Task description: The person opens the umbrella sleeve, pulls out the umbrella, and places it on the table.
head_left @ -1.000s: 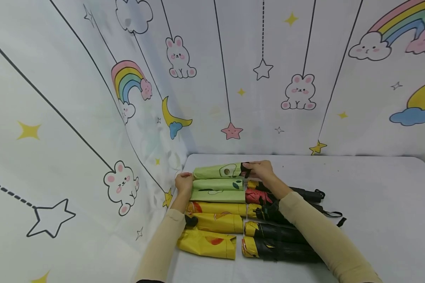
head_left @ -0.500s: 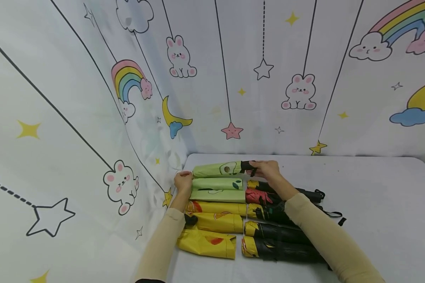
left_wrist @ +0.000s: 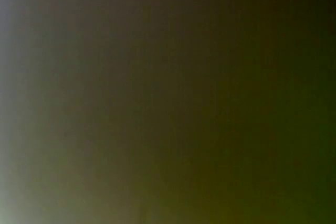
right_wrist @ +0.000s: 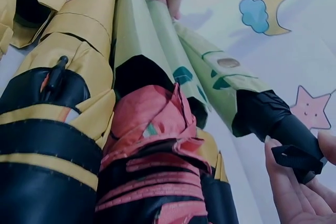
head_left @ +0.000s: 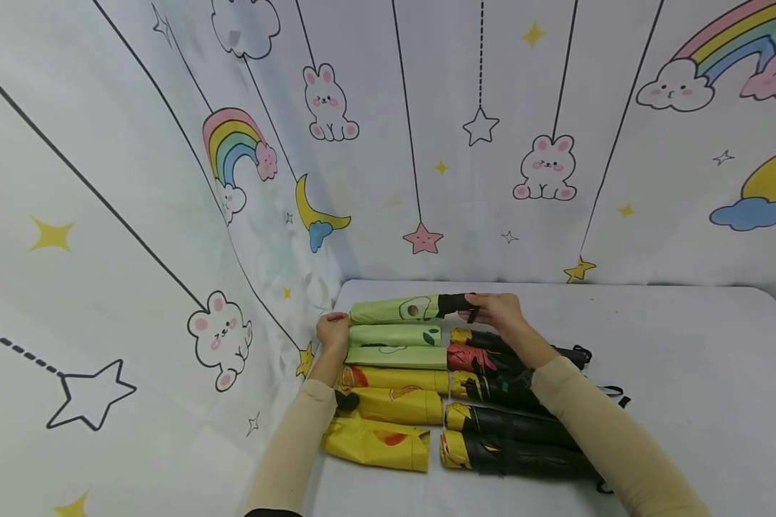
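My right hand (head_left: 501,312) grips the end of a black folded umbrella (head_left: 453,303), whose other part sits inside a light green sleeve with an avocado print (head_left: 388,310). In the right wrist view, the fingers of this hand (right_wrist: 296,187) are around the umbrella's end, beside a black strap (right_wrist: 299,158). My left hand (head_left: 333,332) pinches the far left end of that green sleeve. Two more green sleeves, one upper (head_left: 394,335) and one lower (head_left: 397,357), lie just below it. The left wrist view is dark and blurred.
Yellow sleeves with fruit prints (head_left: 394,380) lie in the left column. Several folded umbrellas form a right column, among them a red-edged one (head_left: 468,359) and yellow-and-black ones (head_left: 517,456). The white table (head_left: 685,373) meets a printed cloth backdrop (head_left: 375,179) behind and at left.
My right hand has moved to the right with the umbrella's end, and more of the black umbrella shows outside the green sleeve. My left hand stays at the sleeve's left end.
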